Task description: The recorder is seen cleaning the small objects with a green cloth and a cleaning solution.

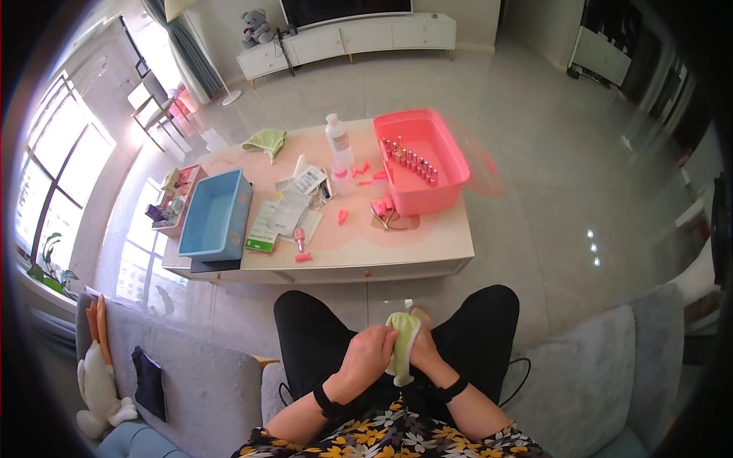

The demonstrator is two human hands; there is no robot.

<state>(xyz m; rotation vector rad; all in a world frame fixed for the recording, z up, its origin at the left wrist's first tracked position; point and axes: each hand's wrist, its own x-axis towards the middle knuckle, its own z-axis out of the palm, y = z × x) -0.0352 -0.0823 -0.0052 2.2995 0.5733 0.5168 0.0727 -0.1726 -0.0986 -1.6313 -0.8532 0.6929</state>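
Over my lap, my left hand [366, 353] pinches a light green cloth [404, 346] with a pale edging. My right hand [422, 348] is on the cloth's other side, its fingers largely hidden behind it. On the table before me stands a pink plastic basin [435, 197] with a row of small nail polish bottles [421, 165] inside. Metal nippers [385, 220] lie beside it near pink pieces. A white plastic bottle [340, 143] stands next to a smaller pink-tinted bottle [342, 178]. One nail polish bottle [299, 237] is near the front edge.
A blue plastic basin [215, 214] and a pink organizer box [182, 194] occupy the table's left end. Packets and papers [291, 212] lie mid-table; another green cloth [265, 142] is at the back. The table's front edge [343, 269] lies beyond my knees. Sofa cushions [189, 389] flank me.
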